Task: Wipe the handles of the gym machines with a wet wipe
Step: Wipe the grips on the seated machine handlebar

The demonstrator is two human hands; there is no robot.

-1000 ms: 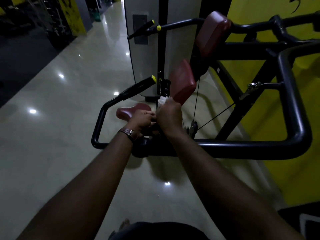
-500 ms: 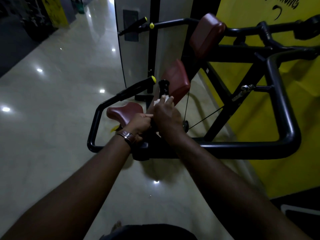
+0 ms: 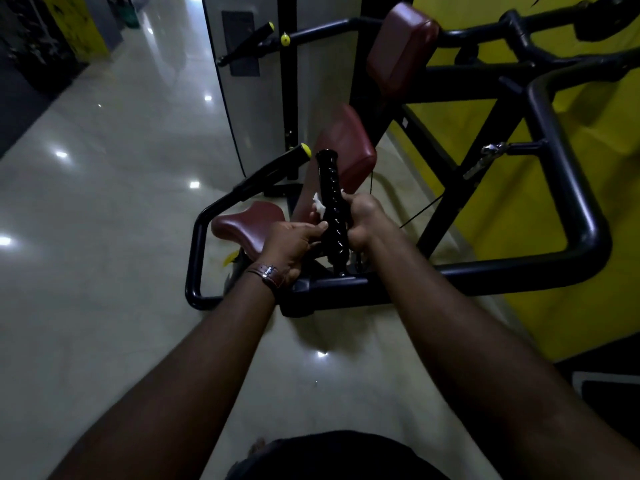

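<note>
An upright black ribbed handle (image 3: 330, 188) rises from the black frame (image 3: 485, 271) of a gym machine in the middle of the view. My right hand (image 3: 360, 220) is wrapped round the handle's right side, and a white wet wipe (image 3: 318, 204) shows on the far left side under its fingers. My left hand (image 3: 294, 242), with a brown watch at the wrist, lies against the handle's lower left, fingertips touching it. Whether the left hand grips anything is unclear.
A maroon seat (image 3: 247, 225) sits left of the handle, with maroon pads (image 3: 349, 150) behind and above. Another black handle with a yellow end cap (image 3: 277, 168) juts out at left. A yellow wall (image 3: 519, 202) lies right, a glossy pale floor (image 3: 104, 237) left.
My right hand has slid down the upright handle with the wipe, baring its upper ribbed part. The camera has come closer. My left hand stays at the handle's base.
</note>
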